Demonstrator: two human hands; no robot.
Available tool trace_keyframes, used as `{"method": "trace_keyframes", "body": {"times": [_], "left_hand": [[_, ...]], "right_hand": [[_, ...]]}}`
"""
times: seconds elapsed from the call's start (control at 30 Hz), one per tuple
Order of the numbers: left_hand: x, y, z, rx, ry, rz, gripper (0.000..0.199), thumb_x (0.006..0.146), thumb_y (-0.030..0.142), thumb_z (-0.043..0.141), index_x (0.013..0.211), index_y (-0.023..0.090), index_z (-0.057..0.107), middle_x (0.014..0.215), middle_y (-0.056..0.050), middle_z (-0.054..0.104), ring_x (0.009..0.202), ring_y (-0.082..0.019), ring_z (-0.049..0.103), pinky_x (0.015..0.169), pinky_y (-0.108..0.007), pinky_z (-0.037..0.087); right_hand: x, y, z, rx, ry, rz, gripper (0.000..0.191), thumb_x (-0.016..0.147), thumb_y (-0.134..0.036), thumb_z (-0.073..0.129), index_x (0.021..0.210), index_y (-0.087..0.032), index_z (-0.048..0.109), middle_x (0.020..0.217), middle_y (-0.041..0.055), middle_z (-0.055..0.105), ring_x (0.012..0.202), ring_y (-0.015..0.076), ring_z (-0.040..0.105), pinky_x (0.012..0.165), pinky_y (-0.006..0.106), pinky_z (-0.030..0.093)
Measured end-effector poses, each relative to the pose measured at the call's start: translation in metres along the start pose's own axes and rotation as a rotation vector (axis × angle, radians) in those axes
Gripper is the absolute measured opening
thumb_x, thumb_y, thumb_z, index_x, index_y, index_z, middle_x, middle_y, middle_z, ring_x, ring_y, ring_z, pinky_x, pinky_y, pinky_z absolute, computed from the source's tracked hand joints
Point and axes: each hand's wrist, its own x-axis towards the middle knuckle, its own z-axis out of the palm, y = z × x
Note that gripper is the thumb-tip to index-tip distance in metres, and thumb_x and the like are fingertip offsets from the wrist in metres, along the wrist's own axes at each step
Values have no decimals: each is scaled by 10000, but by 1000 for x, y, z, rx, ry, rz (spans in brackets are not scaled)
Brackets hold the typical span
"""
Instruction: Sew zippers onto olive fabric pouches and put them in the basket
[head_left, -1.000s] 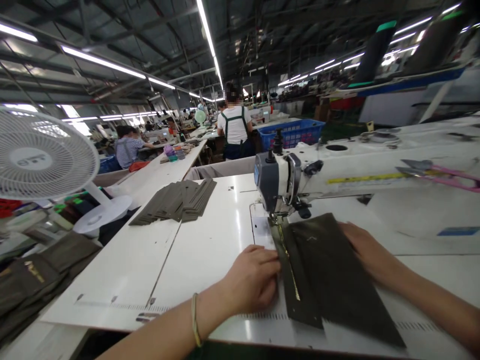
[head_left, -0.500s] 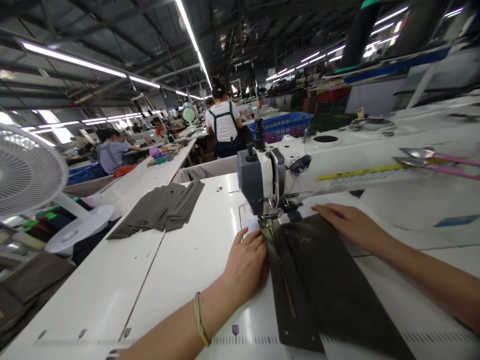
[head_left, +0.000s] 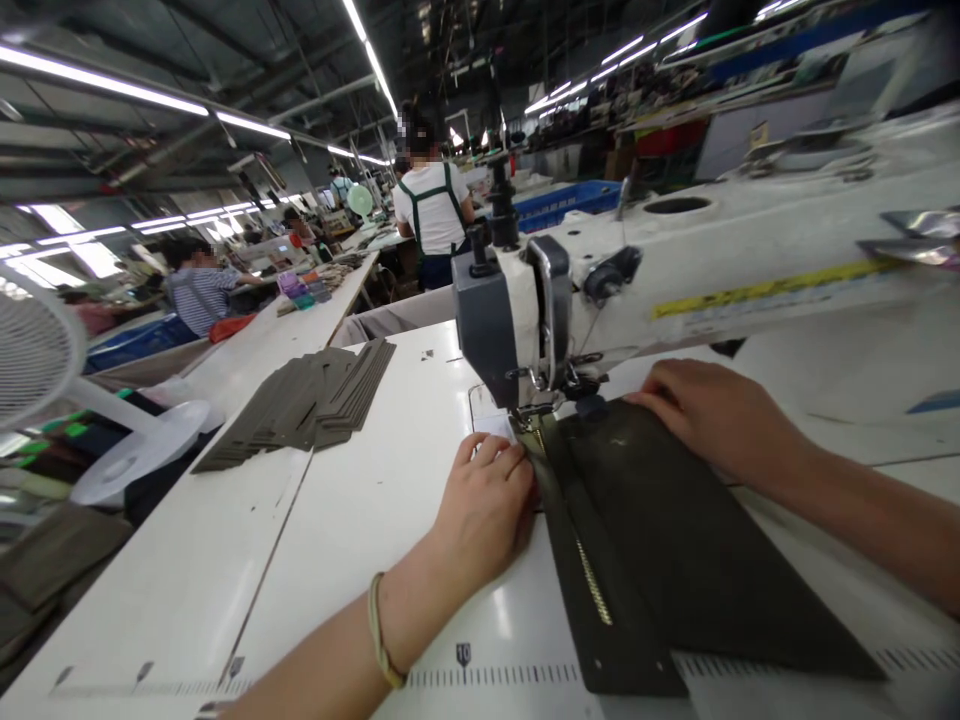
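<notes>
A dark olive fabric panel [head_left: 675, 540] lies on the sewing machine bed, its far end at the presser foot [head_left: 536, 410]. Along its left part runs a strip with a gold-toothed zipper [head_left: 592, 580]. My left hand [head_left: 487, 495], a cord bracelet at the wrist, has its fingers curled at the strip's left edge, just in front of the foot; the thumb is hidden. At the panel's far right corner, my right hand [head_left: 701, 410] pinches the edge between thumb and fingers. The grey and white machine head [head_left: 510, 320] stands over the far end of the cloth.
A fanned stack of grey-olive cut pieces [head_left: 300, 405] lies on the white table [head_left: 352, 540] to the left. A white fan [head_left: 135, 430] stands at the left edge. Metal scissors [head_left: 915, 240] rest on the machine arm. A co-worker [head_left: 435, 205] stands ahead.
The view has shifted closer and lower. My right hand has gone from lying flatter along the panel's edge to a bent-finger pinch on its corner. The panel's near end has swung right.
</notes>
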Motion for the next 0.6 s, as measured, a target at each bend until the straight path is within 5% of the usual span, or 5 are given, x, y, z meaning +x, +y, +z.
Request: {"method": "trace_keyframes", "body": {"times": [0.1,0.23,0.4,0.6], "left_hand": [[0,0,1,23,-9,-23,129,774,98,470,835,159,566,941,-79,628,908,-226,518,856,-418,383],[0,0,6,-6,22,-67,125,816,95,471,795,171,569,909,-52,636,861,-205,512,811,-391,386],[0,0,11,-77,74,-129,144,806,94,514,696,175,561,820,-24,644,803,-197,503,750,-373,381],[1,-1,9,-161,76,-153,160,812,74,495,726,176,583,838,-20,650,815,-194,498,754,-369,373]], "right_hand": [[4,4,2,-10,-54,38,218,845,-335,454,676,-200,478,640,40,567,607,189,538,558,301,393],[-1,-27,-6,-234,87,-216,224,870,-222,411,705,-165,552,741,99,591,728,248,547,647,373,418],[-16,-76,6,106,181,-451,258,905,-173,370,978,-111,609,963,103,647,878,205,575,813,349,464],[-24,-82,6,324,57,-408,192,821,-150,475,946,-156,620,1071,101,595,982,223,519,894,415,410]]}}
